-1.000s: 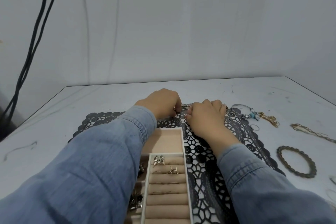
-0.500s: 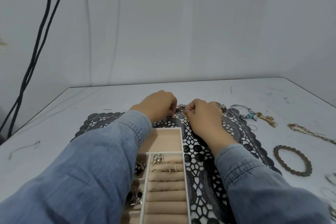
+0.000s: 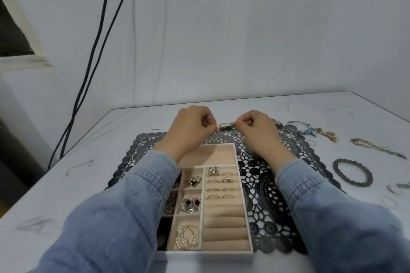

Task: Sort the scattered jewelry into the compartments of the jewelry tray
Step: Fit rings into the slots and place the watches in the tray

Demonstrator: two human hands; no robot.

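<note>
A small silver watch (image 3: 225, 125) is stretched between my two hands just above the far end of the tray. My left hand (image 3: 190, 127) pinches its left end and my right hand (image 3: 257, 127) pinches its right end. The beige jewelry tray (image 3: 244, 195) lies on a black lace mat (image 3: 264, 197). Its ring rolls hold several rings (image 3: 218, 178). Small compartments on the left hold brooch-like pieces (image 3: 190, 204) and pearl hoops (image 3: 186, 237). The wide far compartment (image 3: 213, 155) looks bare.
Loose jewelry lies on the white table to the right: a dark scalloped bangle (image 3: 352, 172), a long chain (image 3: 377, 147), a gold chain (image 3: 327, 135), a bracelet with a blue charm (image 3: 305, 128) and small rings (image 3: 397, 190). Black cables (image 3: 93, 62) hang down the wall at left.
Both hands have risen off the mat and drawn apart, lifting the watch taut between them. The view has tilted so more of the tray shows.
</note>
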